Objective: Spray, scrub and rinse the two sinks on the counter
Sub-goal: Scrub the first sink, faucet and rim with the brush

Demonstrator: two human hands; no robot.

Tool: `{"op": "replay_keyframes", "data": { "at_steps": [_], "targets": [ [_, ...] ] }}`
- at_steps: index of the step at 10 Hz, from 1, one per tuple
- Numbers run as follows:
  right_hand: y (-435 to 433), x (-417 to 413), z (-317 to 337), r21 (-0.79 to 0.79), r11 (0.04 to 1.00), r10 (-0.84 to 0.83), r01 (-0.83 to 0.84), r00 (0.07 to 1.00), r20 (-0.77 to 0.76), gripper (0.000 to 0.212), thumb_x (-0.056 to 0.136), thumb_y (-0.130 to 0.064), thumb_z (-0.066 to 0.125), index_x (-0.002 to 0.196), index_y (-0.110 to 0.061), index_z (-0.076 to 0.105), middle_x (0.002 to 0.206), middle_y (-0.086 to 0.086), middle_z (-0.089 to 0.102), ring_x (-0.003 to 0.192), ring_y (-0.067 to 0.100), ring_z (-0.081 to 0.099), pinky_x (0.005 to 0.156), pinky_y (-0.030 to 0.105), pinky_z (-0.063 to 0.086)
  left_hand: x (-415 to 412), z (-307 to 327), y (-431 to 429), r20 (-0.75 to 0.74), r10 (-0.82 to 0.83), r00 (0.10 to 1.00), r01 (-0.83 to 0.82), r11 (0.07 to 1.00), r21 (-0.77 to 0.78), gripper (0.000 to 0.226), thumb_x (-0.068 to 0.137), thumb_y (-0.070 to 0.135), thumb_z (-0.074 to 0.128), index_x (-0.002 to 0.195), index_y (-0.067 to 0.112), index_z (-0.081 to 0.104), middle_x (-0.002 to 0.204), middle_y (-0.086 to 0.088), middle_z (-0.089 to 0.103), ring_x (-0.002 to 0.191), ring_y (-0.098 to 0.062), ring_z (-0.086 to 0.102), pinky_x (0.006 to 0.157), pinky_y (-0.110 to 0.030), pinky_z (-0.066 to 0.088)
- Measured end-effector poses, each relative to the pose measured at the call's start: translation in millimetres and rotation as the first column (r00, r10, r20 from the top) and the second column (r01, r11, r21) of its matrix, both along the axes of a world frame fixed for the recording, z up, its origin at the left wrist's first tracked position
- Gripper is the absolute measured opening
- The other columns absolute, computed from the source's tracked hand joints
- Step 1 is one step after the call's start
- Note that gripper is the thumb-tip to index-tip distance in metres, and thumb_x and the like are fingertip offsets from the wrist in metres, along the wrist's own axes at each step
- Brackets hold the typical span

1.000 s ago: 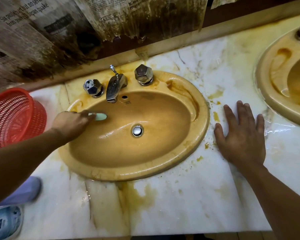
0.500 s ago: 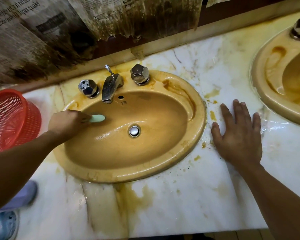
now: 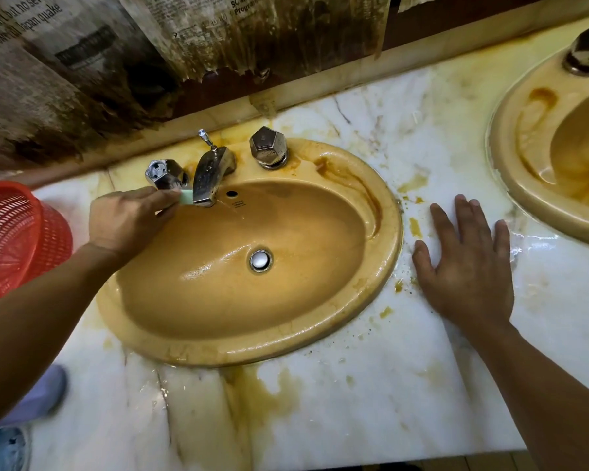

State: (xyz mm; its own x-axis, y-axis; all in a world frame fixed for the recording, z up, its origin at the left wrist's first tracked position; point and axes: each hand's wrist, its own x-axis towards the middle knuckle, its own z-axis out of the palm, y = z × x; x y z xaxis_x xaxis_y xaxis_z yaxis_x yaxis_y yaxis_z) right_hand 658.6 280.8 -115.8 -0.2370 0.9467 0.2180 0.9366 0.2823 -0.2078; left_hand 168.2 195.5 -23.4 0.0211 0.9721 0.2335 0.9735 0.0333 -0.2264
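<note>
A stained mustard-yellow oval sink [image 3: 381,266] sits in the marble counter [image 3: 354,385], its basin wet around the chrome drain [image 3: 261,260]. My left hand [image 3: 130,222] holds a pale green scrubber [image 3: 186,197] against the left side of the chrome tap spout [image 3: 210,178], just below the left knob [image 3: 165,175]. The right knob [image 3: 268,147] stands behind the basin. My right hand [image 3: 466,266] lies flat with fingers spread on the counter between the two sinks. The second sink [image 3: 524,158] is cut off at the right edge.
A red mesh plastic basket [image 3: 17,239] stands on the counter's left end. Stained, peeling newspaper [image 3: 150,45] covers the wall behind. Yellow-brown stains and water spots mark the marble around the sink. A foot in a sandal [image 3: 4,450] shows at the lower left.
My left hand has moved the green scrubber up from the basin's left wall to the side of the tap spout. My right hand has stayed flat on the counter.
</note>
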Motion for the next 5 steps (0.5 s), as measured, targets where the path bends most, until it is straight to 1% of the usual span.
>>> {"op": "replay_keyframes", "data": {
  "at_steps": [1,2,3,4,5],
  "targets": [
    [0,0,0,-0.003,1.000,-0.003,0.003,1.000,0.006,0.065,0.101,-0.049,0.036,0.158,-0.017,0.039,0.167,0.014,0.027,0.157,0.028,0.021,0.127,0.055,0.013,-6,-5,-2,0.000,-0.059,0.998,0.059,0.998,-0.014,0.033,0.104,0.040,0.056,0.113,0.018,0.079,0.091,-0.006,0.077,0.062,-0.035,0.068,0.048,-0.035,0.048],
    [0,0,1,-0.020,1.000,-0.007,0.007,1.000,0.006,0.066,0.101,-0.050,0.035,0.158,-0.018,0.038,0.168,0.013,0.026,0.157,0.027,0.019,0.127,0.054,0.011,-13,-4,-12,-0.007,-0.166,0.986,0.165,0.983,-0.076,0.036,0.107,0.038,0.051,0.115,0.016,0.078,0.077,-0.007,0.068,0.054,-0.034,0.061,0.044,-0.035,0.046],
    [0,1,1,-0.013,1.000,-0.003,0.003,1.000,0.011,0.065,0.101,-0.050,0.035,0.158,-0.017,0.039,0.168,0.013,0.027,0.157,0.027,0.020,0.126,0.055,0.012,-11,-4,-23,-0.048,-0.299,0.953,0.288,0.944,-0.160,0.034,0.104,0.029,0.051,0.114,0.012,0.078,0.069,-0.009,0.061,0.048,-0.033,0.057,0.043,-0.033,0.041],
    [0,0,0,-0.004,1.000,-0.001,0.001,1.000,0.006,0.064,0.101,-0.049,0.037,0.157,-0.016,0.040,0.167,0.014,0.028,0.157,0.028,0.021,0.126,0.055,0.013,-17,-5,-20,-0.054,-0.281,0.958,0.263,0.940,-0.217,0.034,0.102,0.027,0.050,0.115,0.010,0.076,0.071,-0.010,0.061,0.050,-0.034,0.057,0.043,-0.034,0.042],
    [-1,0,1,-0.003,1.000,-0.004,0.004,1.000,0.009,0.064,0.101,-0.048,0.038,0.157,-0.016,0.040,0.167,0.014,0.028,0.157,0.028,0.021,0.126,0.054,0.013,-16,-9,-10,-0.055,-0.215,0.975,0.196,0.951,-0.240,0.033,0.103,0.029,0.051,0.115,0.011,0.076,0.073,-0.011,0.063,0.051,-0.034,0.056,0.047,-0.032,0.037]
  ]
}}
